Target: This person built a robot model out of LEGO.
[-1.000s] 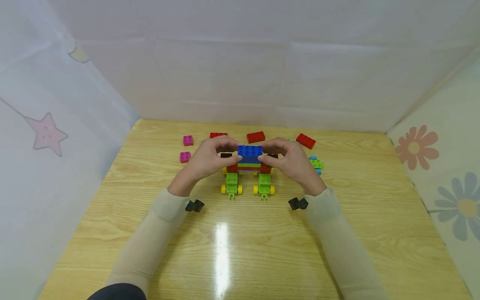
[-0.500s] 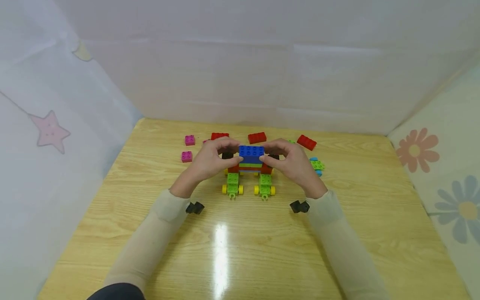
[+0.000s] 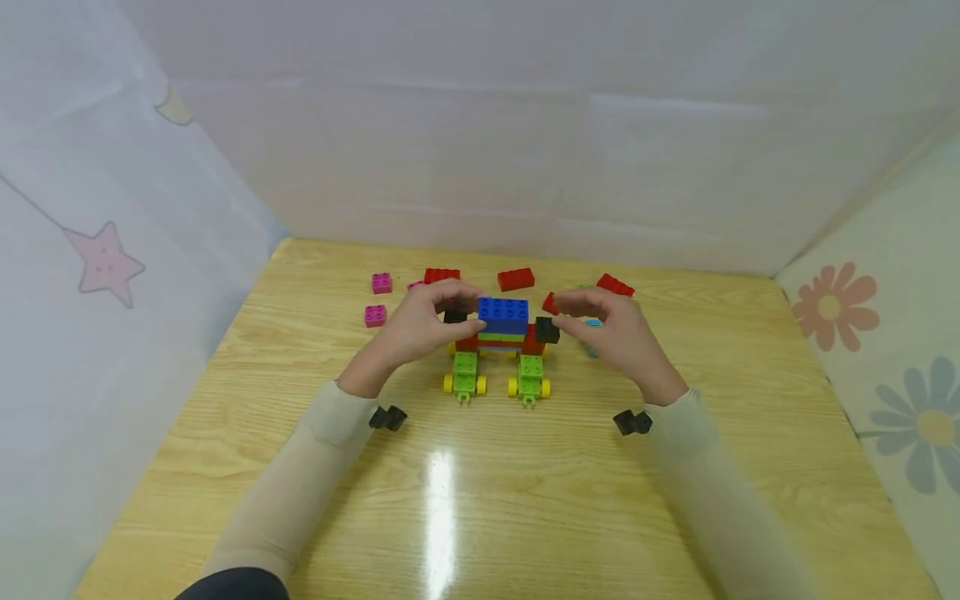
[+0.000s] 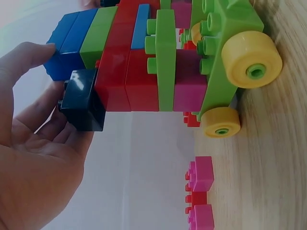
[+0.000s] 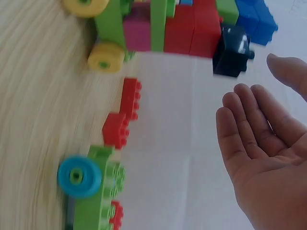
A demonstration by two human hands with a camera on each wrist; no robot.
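Note:
A toy brick build stands in the middle of the table, with blue bricks stacked on top. Beneath them are green and red layers, over wheeled green bases with yellow wheels. Black bricks jut out at its two sides. My left hand pinches the left end of the blue bricks, thumb in front; some fingertips are hidden behind. Off to the build's right, my right hand holds nothing. Its fingers are nearly straight and apart from the black brick in the right wrist view.
Red bricks lie along the back of the wooden table. Pink bricks lie at the back left. A green wheeled piece with blue wheels is partly behind my right hand. Fabric walls enclose the back and sides.
My right hand has let go of the blue bricks and moved right, uncovering the right black brick. The left hand keeps its grip on the left end.

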